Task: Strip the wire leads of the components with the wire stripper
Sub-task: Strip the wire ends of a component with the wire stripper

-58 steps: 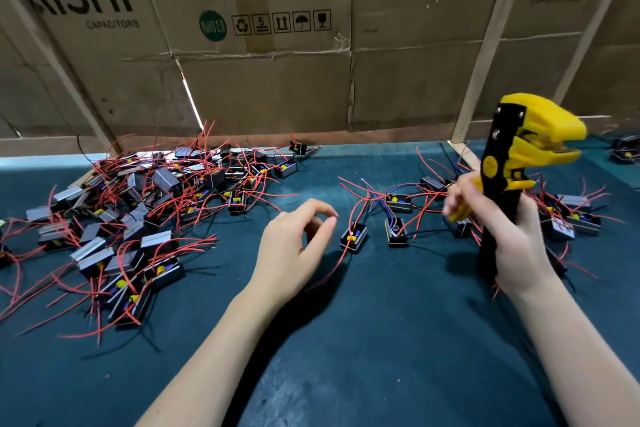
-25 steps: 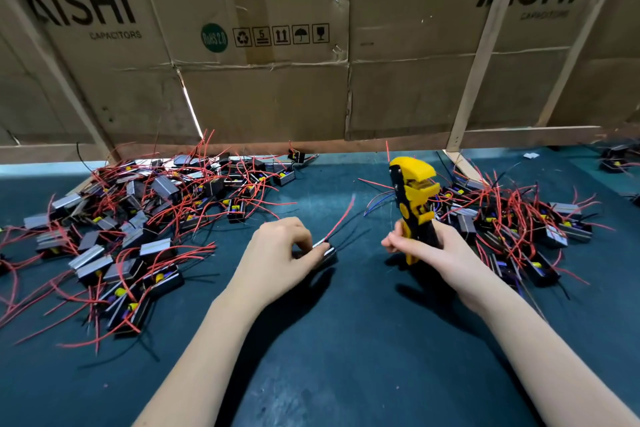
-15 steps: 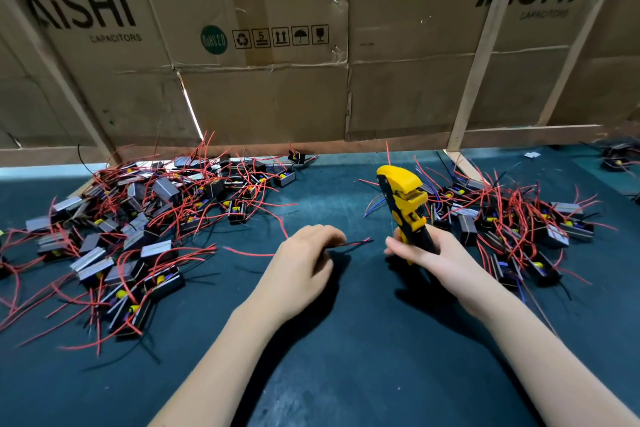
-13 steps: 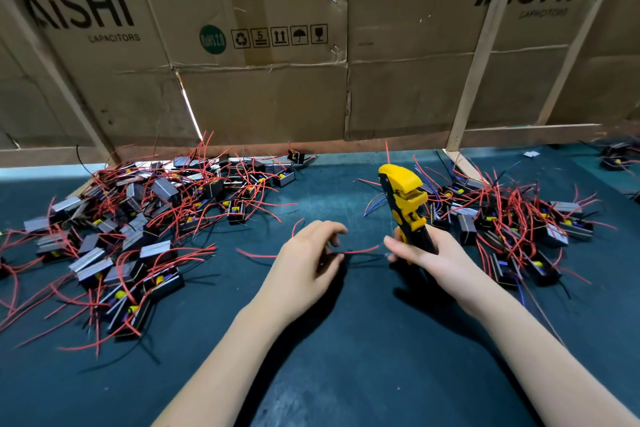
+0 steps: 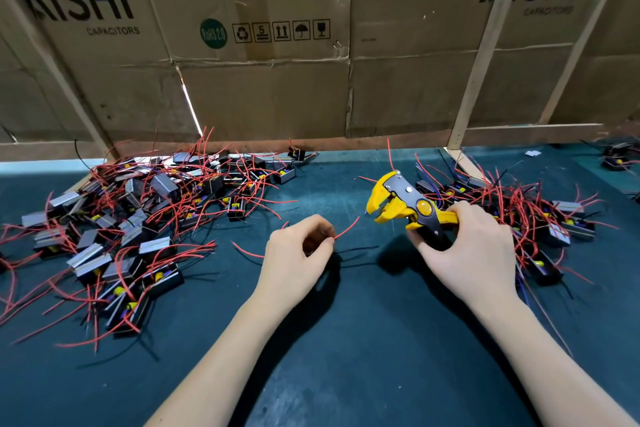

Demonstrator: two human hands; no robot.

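My left hand (image 5: pixel 294 256) is curled round a small component, mostly hidden in the palm, and pinches its red wire lead (image 5: pixel 347 227), which points up and right. Another red lead (image 5: pixel 247 251) trails out to the left and a black one (image 5: pixel 356 248) to the right. My right hand (image 5: pixel 467 246) grips the handles of the yellow and black wire stripper (image 5: pixel 401 204). The tool lies tilted with its open jaws facing left, a short gap from the red lead's tip.
A heap of components with red leads (image 5: pixel 131 229) covers the left of the dark green mat (image 5: pixel 346 340). Another heap (image 5: pixel 540 215) lies at the right behind my right hand. Cardboard panels (image 5: pixel 270 80) and wooden battens wall off the back.
The stripper has swung from upright to lying sideways, jaws now toward the left hand. My left hand has turned the component so one red lead points at the jaws.
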